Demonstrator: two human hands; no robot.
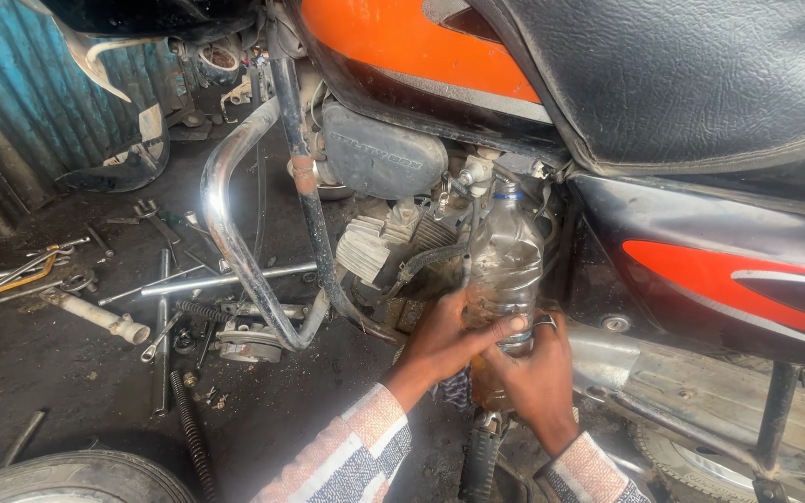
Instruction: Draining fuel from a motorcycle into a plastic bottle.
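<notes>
Both hands close on a clear plastic bottle [505, 265] held upright against the engine [393, 247] of a motorcycle, so the engine serves as the landmark here. The bottle stands just right of the engine's finned block, its blue-ringed neck up under the carburettor area beneath the orange tank [412, 47] — a placing that looks meant to line its mouth up with something above, though the joint itself is hidden in shadow.

The left hand [444, 340] wraps the bottle's lower body from the engine side, fingers curled round the front and thumb laid across it. The right hand [533, 377] grasps the base from below and from the side away from the engine, a ring showing on one finger. Together they steady it — one bracing the side, one bearing the bottom. The lower part of the bottle looks murky; what is in it cannot be told.

A black hose [421, 263] runs from the engine toward the bottle. Forward of the engine curves the chrome crash bar [235, 224]. Beyond it, on the dirt floor, lie spanners [162, 345], a long rod [225, 281] and a coil spring [193, 433]. Below and forward of the engine, at the frame's bottom corner, a tyre [67, 477] shows. The black seat [682, 74] sits above and behind the engine.
</notes>
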